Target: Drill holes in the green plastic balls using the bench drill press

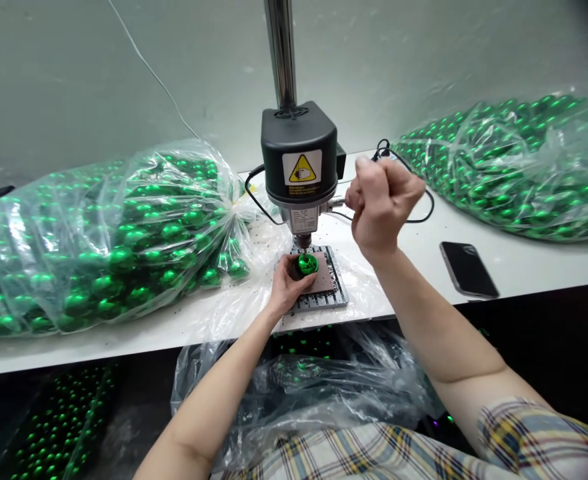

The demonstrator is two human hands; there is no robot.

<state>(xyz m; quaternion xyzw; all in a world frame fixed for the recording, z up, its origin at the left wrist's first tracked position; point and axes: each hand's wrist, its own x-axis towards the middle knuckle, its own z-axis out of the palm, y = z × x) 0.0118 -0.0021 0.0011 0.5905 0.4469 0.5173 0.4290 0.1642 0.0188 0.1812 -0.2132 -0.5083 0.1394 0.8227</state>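
A black drill press with a yellow warning label stands on the white table. Under its chuck a shiny green ball rests on a square pad over the slotted metal base. The fingers and thumb of my left hand are closed around the ball from the left. My right hand is raised to the right of the machine, in a fist around the press's lever; most of the lever is hidden in the fist. Dark shavings lie over the base.
Clear plastic bags of green balls lie at the left and right. A black phone lies to the right near the table edge. Below the edge hangs an open plastic bag with green balls inside. Black cables run behind the press.
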